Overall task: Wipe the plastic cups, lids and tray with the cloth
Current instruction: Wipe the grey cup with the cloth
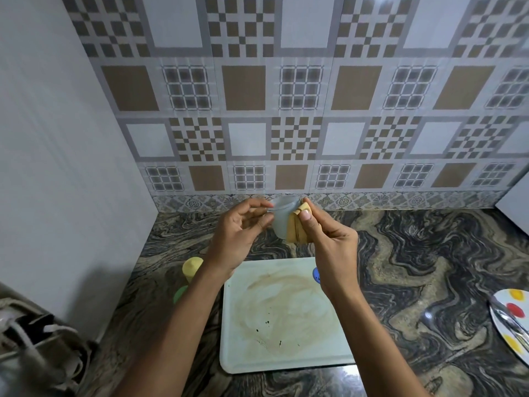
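A wall of patterned brown, grey and white square tiles (286,96) fills the upper half of the view. Below it runs the dark tabletop with swirling marble veins (415,253).

A pale rectangular plastic tray (286,359) lies flat on the tabletop near the front edge, its floor smeared with a wide brown stain and a few dark specks.

Both forearms reach over the tray towards the wall. The left hand (240,233) has its fingers curled, and its fingertips grip a translucent white plastic cup (282,219) by the rim and upper side, holding it in the air above the tabletop, just beyond the tray's far edge. The right hand (329,242) pinches a folded yellow-brown cloth (296,227), with the thumb pressing it against the cup's right side.

At the right edge of the view, a white plate with red and yellow spots (512,319) is partly cut off, and something shiny lies on it.

Left of the tray, beside the left forearm, stands a yellow plastic cup (192,267), with a green round plastic piece (180,293) just in front of it; whether that piece is a lid or a cup I cannot tell. A small blue plastic lid (316,275) peeks out by the right wrist at the tray's far right corner.
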